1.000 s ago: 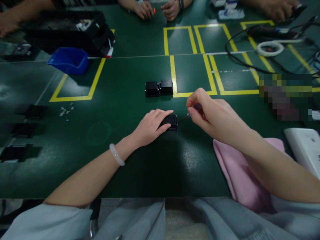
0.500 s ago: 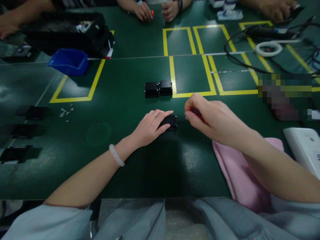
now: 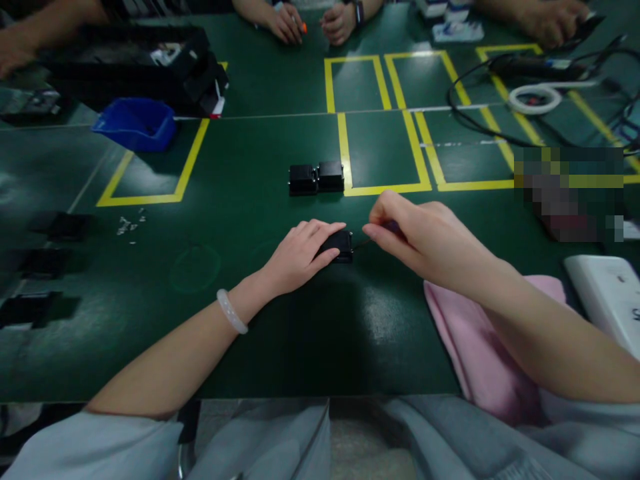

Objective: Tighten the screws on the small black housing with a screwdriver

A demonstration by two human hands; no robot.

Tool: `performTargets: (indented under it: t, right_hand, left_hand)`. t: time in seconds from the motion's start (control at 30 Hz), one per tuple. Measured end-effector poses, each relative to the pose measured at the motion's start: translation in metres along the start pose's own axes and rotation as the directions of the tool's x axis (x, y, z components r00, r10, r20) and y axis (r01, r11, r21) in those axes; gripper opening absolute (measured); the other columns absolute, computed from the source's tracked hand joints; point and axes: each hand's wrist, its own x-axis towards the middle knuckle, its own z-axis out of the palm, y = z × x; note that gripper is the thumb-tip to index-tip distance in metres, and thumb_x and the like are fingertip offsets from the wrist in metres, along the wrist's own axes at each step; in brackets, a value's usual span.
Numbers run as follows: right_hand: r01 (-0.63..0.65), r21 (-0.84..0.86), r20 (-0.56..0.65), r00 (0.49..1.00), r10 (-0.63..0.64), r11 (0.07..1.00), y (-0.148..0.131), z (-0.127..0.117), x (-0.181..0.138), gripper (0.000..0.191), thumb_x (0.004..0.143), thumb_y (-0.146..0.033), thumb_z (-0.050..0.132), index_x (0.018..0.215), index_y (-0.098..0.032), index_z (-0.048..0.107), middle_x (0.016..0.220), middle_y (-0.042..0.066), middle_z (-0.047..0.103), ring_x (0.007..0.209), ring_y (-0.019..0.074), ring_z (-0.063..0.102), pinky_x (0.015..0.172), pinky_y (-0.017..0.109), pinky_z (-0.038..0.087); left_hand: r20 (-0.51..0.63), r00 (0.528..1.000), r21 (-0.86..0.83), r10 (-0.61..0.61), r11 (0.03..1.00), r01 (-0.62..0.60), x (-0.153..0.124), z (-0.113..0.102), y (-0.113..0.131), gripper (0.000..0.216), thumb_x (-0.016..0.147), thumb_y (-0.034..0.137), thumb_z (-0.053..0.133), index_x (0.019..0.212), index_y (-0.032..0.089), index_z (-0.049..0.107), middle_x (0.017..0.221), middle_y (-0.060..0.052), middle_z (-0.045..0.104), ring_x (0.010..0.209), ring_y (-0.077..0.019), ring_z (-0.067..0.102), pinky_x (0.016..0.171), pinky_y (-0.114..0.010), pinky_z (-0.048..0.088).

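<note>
My left hand (image 3: 304, 255) is closed on a small black box (image 3: 342, 245), thumb on the near side and fingers over the far side, pressing it to the green table. Silvery screw heads show on the box's right edge. To its right, my right hand (image 3: 413, 230) is wrapped round a screwdriver (image 3: 361, 244), whose thin shaft points at that edge. Most of its handle is hidden in my fist, and I cannot make out whether the tip touches a screw. Two similar black boxes (image 3: 316, 177) sit end to end just beyond my hands.
Loose screws (image 3: 131, 223) lie at left, beside several black parts (image 3: 43, 263). Farther back stand a blue bin (image 3: 136, 125) and a black rack (image 3: 130, 70). A pink cloth (image 3: 480, 333) and white power strip (image 3: 607, 287) lie right. Other people's hands (image 3: 337, 23) rest across the table.
My right hand has turned slightly around the screwdriver, its thumb shifting a little to the left. The left hand and the box keep their place.
</note>
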Motion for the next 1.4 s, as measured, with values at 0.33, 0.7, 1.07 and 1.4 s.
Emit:
performTargets:
  t: [0.33, 0.7, 1.07, 1.4]
  right_hand:
    - [0.001, -0.009, 0.001, 1.0, -0.001, 1.0, 0.0004, 0.0005, 0.0009, 0.015, 0.095, -0.034, 0.043, 0.091, -0.021, 0.049, 0.066, -0.003, 0.052, 0.056, 0.0107, 0.047, 0.056, 0.024, 0.028]
    - [0.01, 0.012, -0.01, 1.0, -0.01, 1.0, -0.0004, 0.0027, 0.0014, 0.015, 0.096, -0.035, 0.044, 0.092, -0.021, 0.048, 0.068, -0.003, 0.052, 0.057, 0.0105, 0.046, 0.057, 0.024, 0.028]
    - [0.015, 0.002, -0.041, 0.999, -0.015, 1.0, 0.0017, 0.0045, 0.0006, 0.014, 0.095, -0.034, 0.044, 0.091, -0.021, 0.048, 0.067, -0.003, 0.053, 0.056, 0.0107, 0.048, 0.056, 0.024, 0.029]
    - [0.003, -0.024, -0.036, 0.999, -0.004, 1.0, 0.0003, 0.0027, 0.0009, 0.014, 0.095, -0.033, 0.044, 0.093, -0.02, 0.049, 0.068, -0.003, 0.055, 0.055, 0.0113, 0.05, 0.055, 0.024, 0.029]
  left_hand:
    - [-0.005, 1.0, -0.01, -0.005, 1.0, 0.005, 0.0003, 0.0001, -0.0004, 0.051, 0.103, 0.049, 0.031, 0.145, 0.021, 0.041, 0.126, -0.009, 0.055, 0.107, -0.0248, 0.05, 0.093, -0.038, 0.04]
    - [-0.006, 1.0, -0.002, 0.002, 1.0, -0.002, 0.0002, 0.0014, -0.0022, 0.052, 0.103, 0.05, 0.031, 0.145, 0.021, 0.041, 0.126, -0.009, 0.055, 0.106, -0.0248, 0.05, 0.092, -0.039, 0.04]
    - [-0.015, 1.0, -0.005, 0.008, 1.0, -0.008, -0.0001, 0.0022, -0.0018, 0.051, 0.104, 0.049, 0.031, 0.145, 0.021, 0.04, 0.128, -0.009, 0.055, 0.108, -0.0249, 0.05, 0.094, -0.039, 0.04]
    - [-0.012, 1.0, -0.003, 0.007, 1.0, -0.007, 0.0002, 0.0014, -0.0009, 0.051, 0.104, 0.049, 0.03, 0.144, 0.021, 0.04, 0.128, -0.01, 0.055, 0.109, -0.0252, 0.05, 0.094, -0.04, 0.04]
